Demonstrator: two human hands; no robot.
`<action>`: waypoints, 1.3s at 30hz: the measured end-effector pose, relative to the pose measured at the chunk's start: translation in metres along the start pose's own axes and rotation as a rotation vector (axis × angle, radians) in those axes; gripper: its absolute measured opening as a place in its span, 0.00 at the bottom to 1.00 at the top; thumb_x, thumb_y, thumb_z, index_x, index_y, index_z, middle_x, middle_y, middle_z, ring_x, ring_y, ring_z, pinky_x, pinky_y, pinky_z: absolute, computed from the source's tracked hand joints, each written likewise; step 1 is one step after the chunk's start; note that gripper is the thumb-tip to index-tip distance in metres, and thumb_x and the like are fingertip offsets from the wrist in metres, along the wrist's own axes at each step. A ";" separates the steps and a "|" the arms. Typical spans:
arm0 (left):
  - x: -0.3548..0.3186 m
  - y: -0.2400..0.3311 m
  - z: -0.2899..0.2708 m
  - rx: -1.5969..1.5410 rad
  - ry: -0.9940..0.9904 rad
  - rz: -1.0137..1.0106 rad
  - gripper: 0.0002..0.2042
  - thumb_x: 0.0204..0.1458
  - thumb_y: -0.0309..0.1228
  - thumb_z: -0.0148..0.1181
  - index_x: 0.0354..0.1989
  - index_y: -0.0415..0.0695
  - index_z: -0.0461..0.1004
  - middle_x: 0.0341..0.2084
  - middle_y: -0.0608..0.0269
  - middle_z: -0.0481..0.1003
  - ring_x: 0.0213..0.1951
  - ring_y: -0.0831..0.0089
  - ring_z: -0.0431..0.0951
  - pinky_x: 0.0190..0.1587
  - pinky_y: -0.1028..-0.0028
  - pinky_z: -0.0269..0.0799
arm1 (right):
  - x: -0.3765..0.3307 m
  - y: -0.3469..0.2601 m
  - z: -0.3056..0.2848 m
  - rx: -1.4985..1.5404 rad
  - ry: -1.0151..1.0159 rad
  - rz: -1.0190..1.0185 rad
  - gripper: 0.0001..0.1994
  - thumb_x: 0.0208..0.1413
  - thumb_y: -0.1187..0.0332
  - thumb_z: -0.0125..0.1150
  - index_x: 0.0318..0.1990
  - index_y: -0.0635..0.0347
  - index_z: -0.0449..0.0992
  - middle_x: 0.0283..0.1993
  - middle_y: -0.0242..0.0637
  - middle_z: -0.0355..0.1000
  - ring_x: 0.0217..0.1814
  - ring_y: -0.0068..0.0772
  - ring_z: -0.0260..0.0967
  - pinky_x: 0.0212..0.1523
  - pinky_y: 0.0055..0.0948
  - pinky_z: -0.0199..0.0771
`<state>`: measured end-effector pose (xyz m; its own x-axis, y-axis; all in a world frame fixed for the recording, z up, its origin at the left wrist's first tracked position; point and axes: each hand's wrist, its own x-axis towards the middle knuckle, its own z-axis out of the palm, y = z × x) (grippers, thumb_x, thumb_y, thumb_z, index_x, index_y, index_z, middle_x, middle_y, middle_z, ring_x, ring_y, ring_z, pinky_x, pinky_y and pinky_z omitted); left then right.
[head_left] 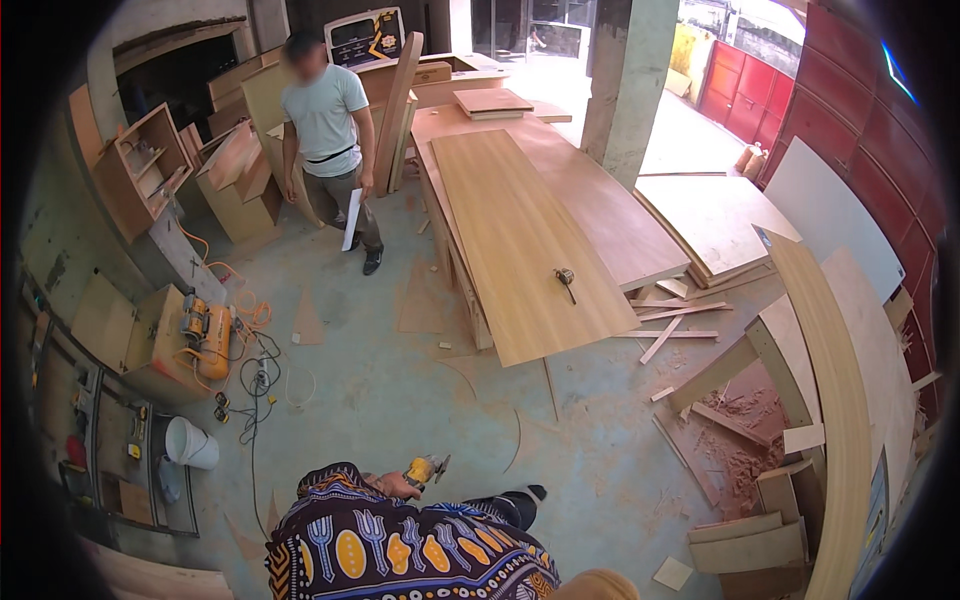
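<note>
My left hand (395, 487) reaches out of a patterned sleeve (335, 480) and grips a small yellow power tool (427, 468) low over the concrete floor. My right hand is out of sight. My dark shoe (533, 493) shows just right of the tool. A long light wooden panel (520, 230) lies on a workbench ahead, with a small hand tool (566, 278) resting on it.
Another person (325, 120) stands at the back left, holding a white sheet (352, 218). An orange compressor (212, 340) with cables and a white bucket (190, 443) sit on the left. A curved wooden strip (840, 400), offcuts and sawdust (745, 405) crowd the right.
</note>
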<state>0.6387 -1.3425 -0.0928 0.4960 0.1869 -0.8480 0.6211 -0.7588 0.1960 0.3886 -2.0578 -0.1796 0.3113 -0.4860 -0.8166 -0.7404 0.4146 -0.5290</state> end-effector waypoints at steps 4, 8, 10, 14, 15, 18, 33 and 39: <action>-0.009 0.033 0.054 -0.118 -0.052 0.006 0.38 0.36 0.64 0.80 0.45 0.40 0.88 0.39 0.53 0.88 0.42 0.60 0.88 0.46 0.63 0.82 | 0.027 -0.021 -0.032 -0.115 -0.067 0.075 0.40 0.74 0.44 0.62 0.84 0.50 0.57 0.73 0.54 0.77 0.68 0.54 0.81 0.62 0.51 0.85; 0.009 0.125 0.071 -0.140 -0.106 0.171 0.30 0.39 0.54 0.82 0.41 0.40 0.87 0.35 0.54 0.87 0.39 0.63 0.87 0.43 0.63 0.82 | 0.037 -0.043 -0.041 -0.181 -0.030 0.089 0.22 0.73 0.53 0.60 0.65 0.57 0.70 0.48 0.44 0.80 0.41 0.43 0.79 0.34 0.39 0.78; 0.006 0.192 0.054 -0.095 -0.122 0.275 0.28 0.41 0.50 0.82 0.44 0.40 0.86 0.36 0.54 0.86 0.37 0.63 0.87 0.43 0.63 0.82 | 0.013 -0.103 -0.005 -0.165 0.020 0.054 0.16 0.74 0.57 0.59 0.55 0.61 0.78 0.38 0.40 0.83 0.31 0.33 0.80 0.25 0.33 0.74; 0.008 0.309 0.054 -0.155 0.005 0.405 0.26 0.47 0.35 0.80 0.53 0.40 0.76 0.36 0.55 0.83 0.29 0.63 0.84 0.36 0.62 0.83 | 0.007 -0.170 -0.014 -0.216 0.008 -0.012 0.21 0.75 0.49 0.61 0.58 0.58 0.81 0.47 0.38 0.86 0.43 0.31 0.84 0.40 0.35 0.80; 0.003 0.354 0.052 -0.077 -0.046 0.441 0.26 0.47 0.35 0.80 0.53 0.40 0.76 0.36 0.55 0.83 0.29 0.63 0.84 0.36 0.62 0.83 | 0.008 -0.183 -0.021 -0.164 0.059 -0.071 0.21 0.75 0.49 0.61 0.58 0.59 0.81 0.47 0.38 0.86 0.43 0.31 0.84 0.40 0.34 0.80; -0.023 0.483 0.046 -0.321 -0.311 0.492 0.25 0.53 0.25 0.73 0.56 0.42 0.67 0.32 0.60 0.77 0.21 0.67 0.80 0.24 0.65 0.82 | 0.019 -0.211 -0.042 -0.010 0.171 -0.081 0.21 0.75 0.50 0.61 0.59 0.60 0.81 0.47 0.39 0.86 0.43 0.31 0.84 0.41 0.34 0.80; -0.218 0.947 0.206 -0.588 -0.413 0.932 0.20 0.57 0.22 0.65 0.54 0.44 0.63 0.32 0.59 0.76 0.25 0.67 0.82 0.27 0.65 0.86 | 0.138 -0.453 -0.389 0.345 0.660 -0.593 0.15 0.76 0.63 0.63 0.60 0.63 0.82 0.43 0.35 0.84 0.43 0.24 0.78 0.50 0.27 0.79; -0.290 1.094 0.302 -0.443 -0.476 0.965 0.17 0.58 0.25 0.63 0.53 0.40 0.66 0.35 0.57 0.78 0.30 0.66 0.85 0.32 0.65 0.88 | 0.185 -0.572 -0.492 -0.110 0.918 -0.677 0.20 0.69 0.61 0.69 0.63 0.61 0.80 0.60 0.53 0.78 0.61 0.52 0.77 0.67 0.48 0.76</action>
<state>0.9910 -2.4156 0.2183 0.6591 -0.6741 -0.3334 0.3143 -0.1558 0.9365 0.5771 -2.7632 0.0854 0.1469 -0.9807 0.1289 -0.6485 -0.1939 -0.7361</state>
